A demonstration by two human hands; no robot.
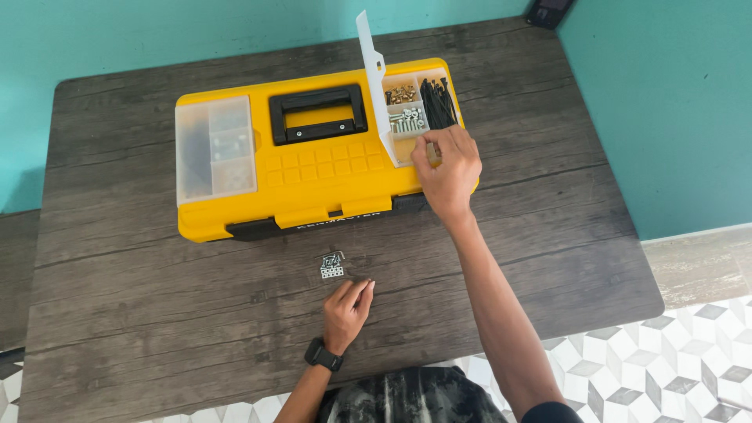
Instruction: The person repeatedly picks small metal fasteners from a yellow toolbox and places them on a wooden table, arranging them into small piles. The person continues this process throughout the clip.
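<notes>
My right hand (448, 172) reaches into the near compartment of the open organiser tray (415, 110) set into the right end of the yellow toolbox (313, 168). My fingers (423, 147) are curled narrow and pressed down into that compartment; whether they have closed on a part I cannot tell, since the hand covers the contents. The tray's clear lid (372, 70) stands upright on its hinge, which keeps all compartments accessible from above. The compartments beyond my hand hold black cable ties (439, 102), brass-coloured fasteners (400, 94) and silver screws (407, 120), kept sorted by the dividers.

My left hand (348, 307), with a black wristwatch (323, 355) at the wrist, rests on the tabletop (157, 313) with fingers loosely bunched, holding nothing that I can see. Just beyond its fingertips lies a small metal hinge (331, 265), flat on the tabletop, near the toolbox front but apart from it.

The matching organiser (215, 147) at the left end of the toolbox is closed under its clear lid. The black carry handle (317, 113) lies folded flat in its recess between the two trays.
</notes>
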